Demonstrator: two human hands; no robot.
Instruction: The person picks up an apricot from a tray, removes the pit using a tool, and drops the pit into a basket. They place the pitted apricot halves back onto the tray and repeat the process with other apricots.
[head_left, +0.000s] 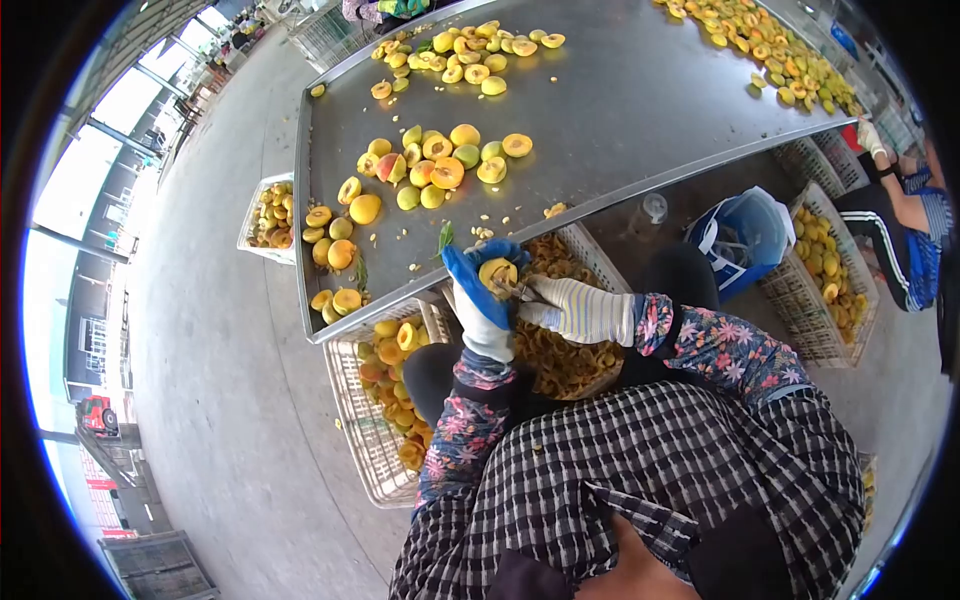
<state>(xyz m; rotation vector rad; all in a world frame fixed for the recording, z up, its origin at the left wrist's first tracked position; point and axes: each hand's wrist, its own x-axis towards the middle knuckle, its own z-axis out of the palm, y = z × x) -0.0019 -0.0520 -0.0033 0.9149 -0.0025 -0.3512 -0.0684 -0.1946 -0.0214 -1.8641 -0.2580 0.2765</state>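
My left hand [484, 300], in a blue and white glove, cups a yellow peach half [497, 274] with its cut face up. My right hand [582, 309] wears a striped knit glove. Its fingers are closed at the lower right edge of that fruit, around something small and dark that I cannot make out. Both hands are over my lap, just past the near rim of the metal table [590, 130]. Below them a crate [597, 256] holds a mass of thin brownish-yellow fruit pieces. Whole and halved peaches [436, 172] lie grouped on the table's left part.
A crate of peaches [345, 400] stands by my left leg, another [262, 215] beyond the table's left edge. To the right are a blue-and-white bucket [745, 240] and a peach-filled crate [830, 300]. Another person's gloved hand [872, 142] is at the table's right end.
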